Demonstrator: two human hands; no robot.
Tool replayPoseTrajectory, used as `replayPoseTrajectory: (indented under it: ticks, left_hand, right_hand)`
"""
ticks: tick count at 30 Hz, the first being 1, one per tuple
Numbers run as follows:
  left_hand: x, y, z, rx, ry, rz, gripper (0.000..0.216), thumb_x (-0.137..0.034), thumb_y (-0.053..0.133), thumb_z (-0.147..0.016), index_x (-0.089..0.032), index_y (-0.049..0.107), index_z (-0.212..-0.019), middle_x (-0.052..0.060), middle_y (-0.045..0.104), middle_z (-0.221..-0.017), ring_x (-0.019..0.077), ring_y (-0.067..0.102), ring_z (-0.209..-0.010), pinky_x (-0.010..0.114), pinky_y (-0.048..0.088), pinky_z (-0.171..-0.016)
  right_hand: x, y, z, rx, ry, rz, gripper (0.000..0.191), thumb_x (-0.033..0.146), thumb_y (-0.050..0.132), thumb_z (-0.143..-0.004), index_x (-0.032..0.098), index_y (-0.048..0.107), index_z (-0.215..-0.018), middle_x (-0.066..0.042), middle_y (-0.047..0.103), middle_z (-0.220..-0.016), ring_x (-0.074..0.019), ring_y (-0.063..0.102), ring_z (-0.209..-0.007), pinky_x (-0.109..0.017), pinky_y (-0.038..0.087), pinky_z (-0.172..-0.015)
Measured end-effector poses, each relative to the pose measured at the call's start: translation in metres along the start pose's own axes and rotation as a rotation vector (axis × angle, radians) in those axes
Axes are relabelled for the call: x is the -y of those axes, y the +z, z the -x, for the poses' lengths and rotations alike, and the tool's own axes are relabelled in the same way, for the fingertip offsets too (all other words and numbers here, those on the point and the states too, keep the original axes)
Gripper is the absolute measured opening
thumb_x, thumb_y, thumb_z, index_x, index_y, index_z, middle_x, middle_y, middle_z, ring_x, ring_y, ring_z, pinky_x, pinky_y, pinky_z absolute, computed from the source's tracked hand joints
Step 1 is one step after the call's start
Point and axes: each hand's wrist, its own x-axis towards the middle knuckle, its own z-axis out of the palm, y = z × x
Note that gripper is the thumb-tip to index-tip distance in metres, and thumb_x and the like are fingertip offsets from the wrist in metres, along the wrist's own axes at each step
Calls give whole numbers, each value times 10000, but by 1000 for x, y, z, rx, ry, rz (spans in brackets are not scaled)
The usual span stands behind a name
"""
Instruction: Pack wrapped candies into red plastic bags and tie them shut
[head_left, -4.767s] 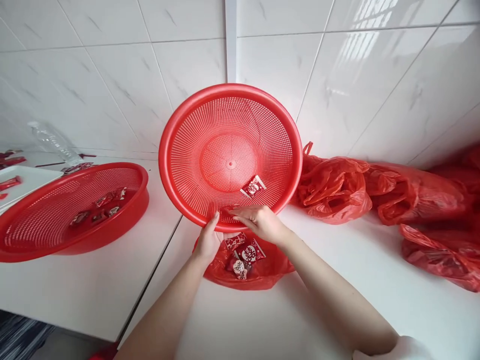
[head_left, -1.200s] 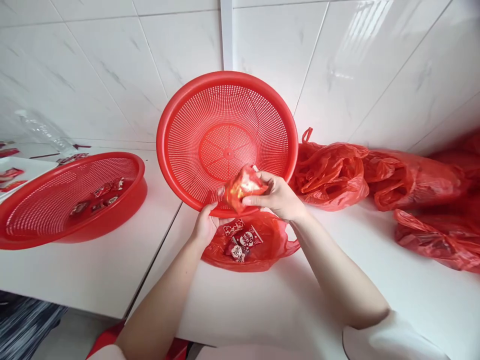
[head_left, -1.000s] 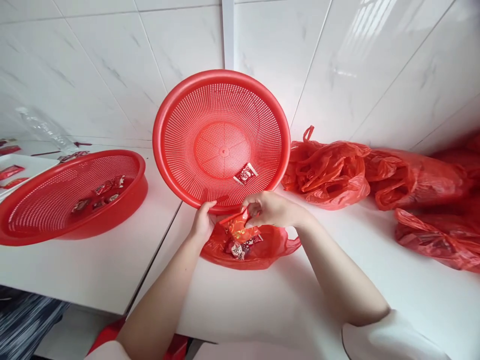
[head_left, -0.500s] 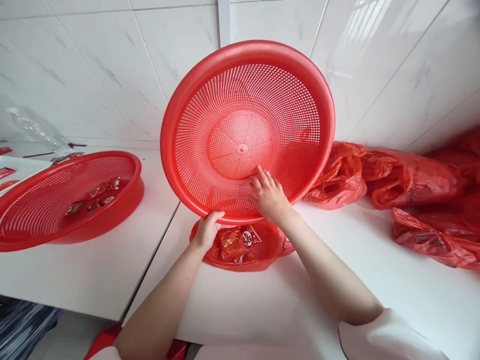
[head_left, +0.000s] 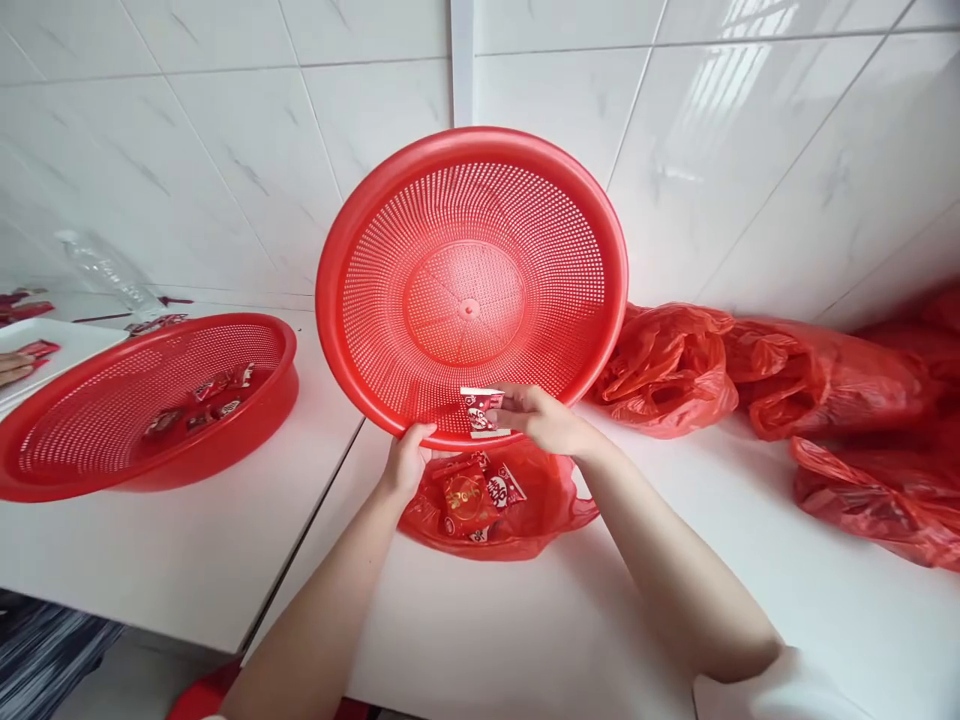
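A round red perforated basket (head_left: 525,215) stands tilted up on its rim against the tiled wall. My left hand (head_left: 406,462) grips its lower rim, thumb on top. My right hand (head_left: 541,420) pinches a small red-and-white sweet packet (head_left: 478,411) at the basket's lower inside edge. Just below lies an open red plastic bag (head_left: 559,510) on the white counter, with several wrapped sweets (head_left: 474,494) in it.
A second red basket (head_left: 67,470) with a few sweets lies flat at the left. Behind it are a white tray (head_left: 79,340) and another person's fingers (head_left: 13,367). Crumpled red plastic bags (head_left: 787,385) line the wall at the right. The counter's front edge runs near me.
My right hand, flat inside the basket half a second ago, now pinches a sweet packet at the lower rim. The basket has dropped slightly. A red packet went into the bag earlier.
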Motion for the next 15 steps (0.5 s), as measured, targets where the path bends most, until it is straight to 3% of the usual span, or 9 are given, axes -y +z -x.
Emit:
replayPoseTrajectory:
  ticks: [3,5,8,11,15]
  left_hand:
    - [-1,-2,-2,-7,-17,-11,344,-272,620,-733,-117,642,-1039,97,708,-999,284,692,-932,412,591,-762]
    - [1,-5,-4,-32,-6,-31,329,-283,625,-730,-110,632,-1010,102,699,-980,282,691,-898,408,595,-719]
    - [3,-9,-7,-134,70,-92,303,-309,634,-730,-131,617,-973,82,683,-939,268,683,-869,385,596,-671]
    - [3,-10,-7,-227,135,-135,276,-331,643,-727,-152,606,-935,57,659,-873,250,676,-839,363,593,-654]
    - [0,-9,-7,-271,174,-160,258,-341,637,-728,-165,604,-915,52,636,-876,236,664,-830,347,592,-640]
  right_hand:
    - [3,0,1,-36,89,-282,318,380,688,-791,193,641,-1045,-26,685,-940,-145,630,-799,-304,513,-774]
    - [7,-3,4,-44,85,-303,321,420,670,-802,202,643,-1037,-19,683,-924,-143,630,-785,-308,516,-764]
    - [18,-13,15,84,39,6,280,413,658,-823,173,667,-968,-19,680,-870,-144,615,-779,-283,492,-739]
    - [28,-21,27,265,92,361,222,361,653,-824,176,695,-940,-21,693,-823,-154,616,-724,-267,475,-657]
    - [32,-17,31,387,171,545,156,267,618,-824,224,736,-917,-30,735,-880,-193,667,-780,-289,492,-702]
